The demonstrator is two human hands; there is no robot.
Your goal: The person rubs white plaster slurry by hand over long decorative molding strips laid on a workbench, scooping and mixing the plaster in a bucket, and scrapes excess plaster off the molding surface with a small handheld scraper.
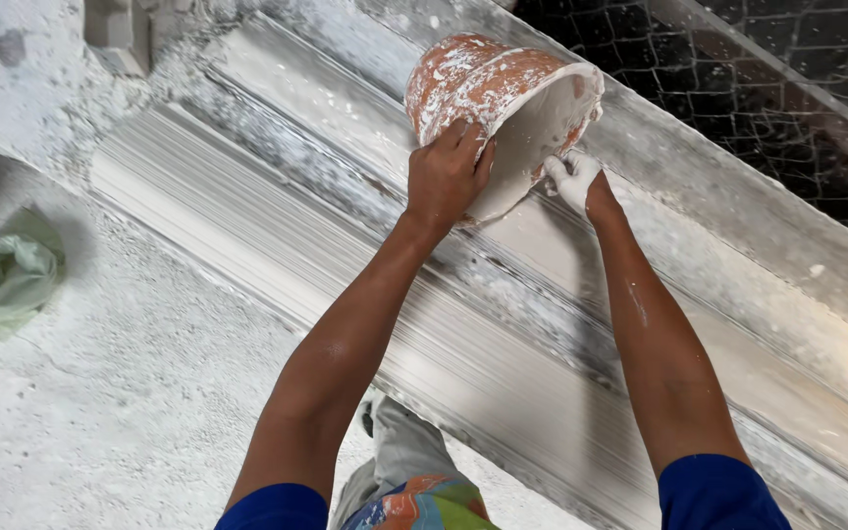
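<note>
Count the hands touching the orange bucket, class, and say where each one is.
2. The left hand grips the outside wall of the tilted, plaster-spattered orange bucket. The right hand, coated white, is at the bucket's open rim, reaching inside; its fingers are partly hidden.

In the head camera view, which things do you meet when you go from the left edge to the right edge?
Green plastic bag → long white ribbed moulding → left hand gripping the orange bucket smeared with white plaster → right hand, coated white, at the bucket's rim → dark wire mesh.
</note>
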